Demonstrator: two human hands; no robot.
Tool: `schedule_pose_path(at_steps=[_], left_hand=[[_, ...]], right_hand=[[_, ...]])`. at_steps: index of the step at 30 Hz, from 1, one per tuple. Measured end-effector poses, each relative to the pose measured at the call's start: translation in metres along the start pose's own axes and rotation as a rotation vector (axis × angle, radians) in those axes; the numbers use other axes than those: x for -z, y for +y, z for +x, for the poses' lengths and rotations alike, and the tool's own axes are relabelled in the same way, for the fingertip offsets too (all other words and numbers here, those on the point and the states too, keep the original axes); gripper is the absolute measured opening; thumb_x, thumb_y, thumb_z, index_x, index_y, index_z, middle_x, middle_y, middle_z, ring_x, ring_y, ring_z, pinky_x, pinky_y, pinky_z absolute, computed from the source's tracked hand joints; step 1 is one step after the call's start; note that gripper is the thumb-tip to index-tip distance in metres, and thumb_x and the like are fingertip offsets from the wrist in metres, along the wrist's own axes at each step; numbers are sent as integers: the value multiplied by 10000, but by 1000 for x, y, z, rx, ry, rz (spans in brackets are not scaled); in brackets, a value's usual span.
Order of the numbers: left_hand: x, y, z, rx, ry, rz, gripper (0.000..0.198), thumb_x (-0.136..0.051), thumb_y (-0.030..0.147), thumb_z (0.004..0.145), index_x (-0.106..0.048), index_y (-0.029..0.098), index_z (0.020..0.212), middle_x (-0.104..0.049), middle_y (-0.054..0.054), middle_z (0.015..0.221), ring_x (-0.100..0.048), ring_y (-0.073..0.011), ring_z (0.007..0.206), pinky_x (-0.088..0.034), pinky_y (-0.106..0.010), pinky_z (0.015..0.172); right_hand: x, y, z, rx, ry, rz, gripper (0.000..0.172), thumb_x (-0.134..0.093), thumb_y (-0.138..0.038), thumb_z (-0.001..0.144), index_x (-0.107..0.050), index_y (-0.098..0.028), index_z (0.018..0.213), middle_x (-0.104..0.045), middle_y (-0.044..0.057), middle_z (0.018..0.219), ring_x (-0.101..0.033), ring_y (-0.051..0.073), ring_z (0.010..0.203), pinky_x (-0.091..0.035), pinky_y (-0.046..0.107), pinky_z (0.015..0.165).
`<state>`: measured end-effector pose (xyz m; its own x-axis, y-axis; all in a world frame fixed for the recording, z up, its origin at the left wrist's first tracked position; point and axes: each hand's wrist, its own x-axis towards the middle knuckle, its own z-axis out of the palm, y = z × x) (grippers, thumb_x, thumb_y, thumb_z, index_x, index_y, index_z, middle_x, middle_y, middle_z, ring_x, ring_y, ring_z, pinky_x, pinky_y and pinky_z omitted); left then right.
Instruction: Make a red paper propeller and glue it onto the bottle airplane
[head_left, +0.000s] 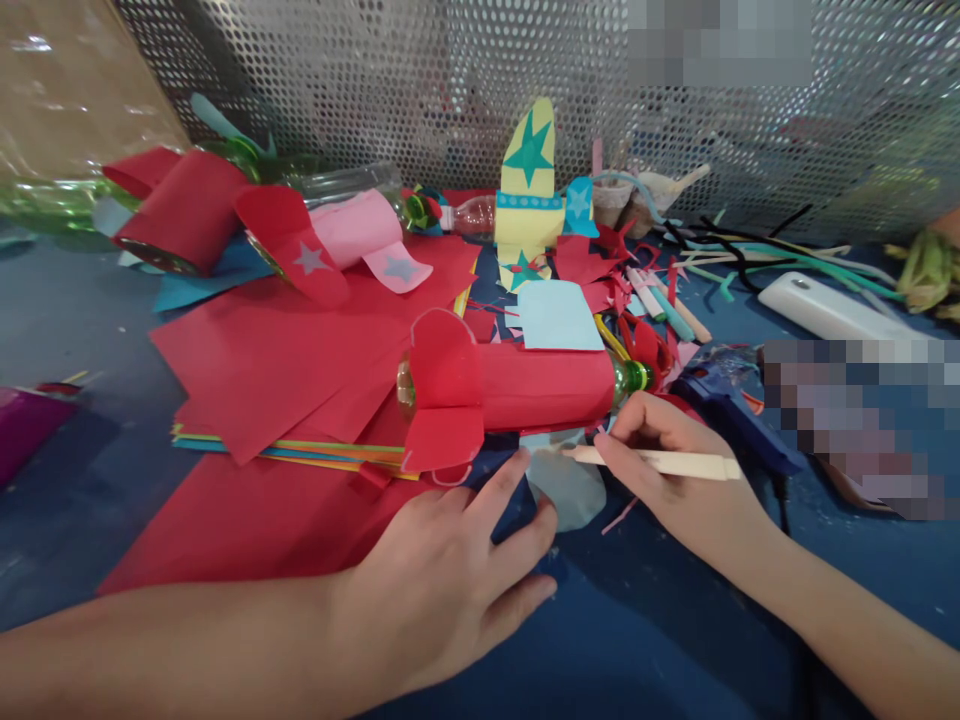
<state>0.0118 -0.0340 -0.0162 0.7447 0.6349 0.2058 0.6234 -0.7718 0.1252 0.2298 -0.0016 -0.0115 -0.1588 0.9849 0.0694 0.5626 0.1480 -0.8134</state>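
Observation:
My left hand [457, 560] lies flat with fingers spread, its fingertips pressing a pale blue paper cut-out [564, 482] onto the blue table. My right hand [675, 465] pinches a cream pencil-like stick [667, 462], its tip resting on the same pale blue piece. Just behind both hands lies a bottle wrapped in red paper [525, 388] with red fins and a green neck, on its side.
Loose red sheets [270, 370] and a coloured paper stack cover the left. A blue glue gun [731, 400] lies right of my right hand. A red and pink bottle rocket [225, 215], a yellow star rocket [529, 185], markers [667, 305], a white case [825, 310] and a perforated metal wall stand behind.

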Motion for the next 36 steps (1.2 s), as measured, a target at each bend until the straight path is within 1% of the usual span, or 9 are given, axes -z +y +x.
schedule_pose_path(at_steps=[3,7,11,15,19,23,27,31,36], left_hand=[[1,0,1,5,0,9,314,-430,340,911,-587,198,1142,-551,-221,1234,-661,-252,645,-550,-416,507],[1,0,1,3,0,11,312,-416,335,915,-589,198,1136,-555,-221,1224,-660,-251,638,-549,-417,502],[1,0,0,5,-6,6,316,-420,347,913,-584,205,1143,-538,-221,1249,-660,-253,649,-549,-421,507],[0,0,-1,6,-10,14,315,-430,340,909,-580,207,1153,-533,-220,1256,-658,-249,651,-551,-423,519],[-1,0,-1,5,-12,9,319,-425,347,913,-579,205,1154,-529,-217,1261,-660,-247,662,-553,-424,526],[-1,0,-1,4,-21,22,325,-423,355,913,-578,209,1159,-532,-211,1254,-656,-239,661,-553,-416,529],[1,0,-1,2,-27,25,324,-426,349,911,-577,210,1162,-526,-210,1258,-657,-238,672,-554,-411,533],[1,0,0,4,-21,32,322,-427,346,911,-581,208,1158,-526,-210,1259,-660,-241,678,-555,-415,532],[0,0,-1,0,-37,22,323,-428,337,910,-578,205,1164,-525,-215,1259,-656,-243,667,-551,-418,529]], right_hand=[[0,0,0,-4,-18,-14,234,-563,-231,833,-415,-218,652,-416,-85,534,-384,65,444,-297,180,406],[0,0,0,-6,4,-5,237,-554,-228,836,-407,-220,649,-401,-90,525,-370,63,431,-290,177,396],[-1,0,-1,3,-31,-23,231,-552,-220,830,-408,-221,650,-419,-86,538,-385,67,445,-299,179,405],[0,1,-1,-11,-7,-25,242,-551,-237,837,-403,-221,646,-398,-90,526,-368,69,437,-290,184,402],[0,0,-1,6,-41,-25,231,-550,-233,837,-409,-219,654,-420,-80,540,-388,75,456,-296,192,415],[0,-1,0,-17,0,-27,233,-548,-245,837,-409,-218,653,-423,-74,535,-378,77,449,-293,200,413],[0,-1,0,-16,-26,-36,231,-550,-238,835,-410,-218,652,-430,-68,544,-386,80,455,-298,202,417],[0,-1,0,-34,2,-21,234,-550,-248,838,-409,-220,654,-412,-72,532,-378,81,446,-295,203,410],[0,-2,0,-34,-18,-33,234,-552,-243,837,-409,-220,654,-422,-77,535,-384,79,450,-296,202,416]])
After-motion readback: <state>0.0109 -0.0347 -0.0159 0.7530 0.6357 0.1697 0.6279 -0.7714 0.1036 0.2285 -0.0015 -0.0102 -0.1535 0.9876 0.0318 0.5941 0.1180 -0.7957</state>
